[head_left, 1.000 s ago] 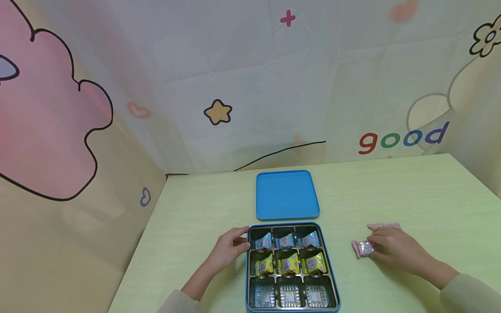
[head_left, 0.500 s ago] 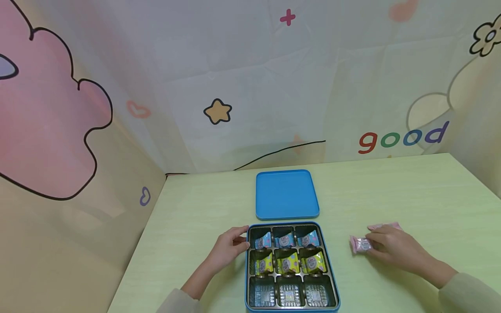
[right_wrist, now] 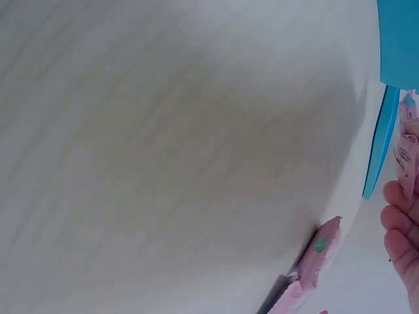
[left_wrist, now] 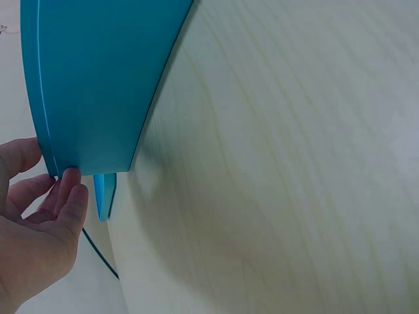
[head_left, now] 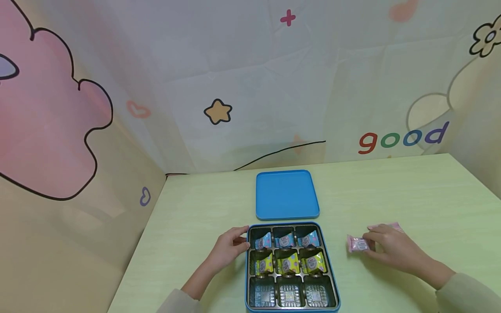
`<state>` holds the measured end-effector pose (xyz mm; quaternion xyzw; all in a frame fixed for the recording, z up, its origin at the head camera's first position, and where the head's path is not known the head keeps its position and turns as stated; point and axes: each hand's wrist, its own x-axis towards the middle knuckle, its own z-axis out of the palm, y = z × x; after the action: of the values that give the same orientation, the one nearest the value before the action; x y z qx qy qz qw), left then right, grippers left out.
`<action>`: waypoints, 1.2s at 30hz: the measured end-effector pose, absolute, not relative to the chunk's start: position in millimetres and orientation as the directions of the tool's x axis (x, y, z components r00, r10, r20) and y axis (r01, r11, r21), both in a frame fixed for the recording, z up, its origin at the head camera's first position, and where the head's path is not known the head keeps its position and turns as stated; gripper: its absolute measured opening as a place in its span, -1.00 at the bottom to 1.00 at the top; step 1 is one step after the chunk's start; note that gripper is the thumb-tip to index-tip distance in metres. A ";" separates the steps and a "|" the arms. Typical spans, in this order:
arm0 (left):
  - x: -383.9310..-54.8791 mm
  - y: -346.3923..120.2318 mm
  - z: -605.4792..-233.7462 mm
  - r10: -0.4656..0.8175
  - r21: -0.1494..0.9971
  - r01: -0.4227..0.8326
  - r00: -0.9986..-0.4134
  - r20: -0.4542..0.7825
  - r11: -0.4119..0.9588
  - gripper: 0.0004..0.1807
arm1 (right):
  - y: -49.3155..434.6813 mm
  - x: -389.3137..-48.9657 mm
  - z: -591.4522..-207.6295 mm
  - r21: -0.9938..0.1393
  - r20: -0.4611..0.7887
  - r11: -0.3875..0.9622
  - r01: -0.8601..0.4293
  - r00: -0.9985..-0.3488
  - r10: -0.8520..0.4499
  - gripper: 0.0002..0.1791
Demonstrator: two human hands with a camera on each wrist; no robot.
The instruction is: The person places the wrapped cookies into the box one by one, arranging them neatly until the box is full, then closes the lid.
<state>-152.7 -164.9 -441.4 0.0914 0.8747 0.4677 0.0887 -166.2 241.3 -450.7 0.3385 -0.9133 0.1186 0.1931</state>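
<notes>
A blue box point(head_left: 332, 278) with a black divided insert stands at the table's front. Its back row holds blue-wrapped candies point(head_left: 285, 240); the middle row holds yellow-wrapped candies point(head_left: 288, 263). The front compartments hold none. My left hand point(head_left: 228, 251) touches the box's outer left side near the back corner with relaxed fingers. To the right, my right hand point(head_left: 397, 250) pinches a pink-wrapped candy point(head_left: 356, 244) between thumb and fingers. More pink-wrapped candy point(head_left: 396, 226) lies behind that hand, partly hidden; the right wrist view shows two pink packets point(right_wrist: 319, 252) on the table.
A flat blue lid point(head_left: 287, 194) lies just behind the box. The pale wood-grain table point(head_left: 203, 195) meets a printed cloth backdrop point(head_left: 254, 87) at the back and at both sides.
The pink-wrapped candy in my right hand has shifted slightly left and back, with the hand following. The left hand and the box have stayed put.
</notes>
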 end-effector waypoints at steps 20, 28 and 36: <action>-151.3 -163.6 -438.4 0.236 0.837 0.072 -0.969 -0.070 0.543 -0.49 | 224.5 -164.6 -433.2 -0.089 0.499 0.727 -0.681 -0.662 -0.559 -0.74; -150.9 -163.0 -437.6 0.235 0.842 0.068 -0.969 -0.071 0.535 -0.49 | 215.3 -161.2 -430.5 -0.119 0.507 0.692 -0.712 -0.643 -0.574 -0.74; -151.2 -164.0 -439.3 0.237 0.837 0.071 -0.969 -0.071 0.543 -0.48 | 207.1 -157.4 -426.6 -0.135 0.524 0.660 -0.739 -0.619 -0.586 -0.77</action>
<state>-151.2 -164.0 -439.3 0.0881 0.8739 0.4699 0.0879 -157.4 207.1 -426.6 0.3751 -0.8831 0.1715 0.2237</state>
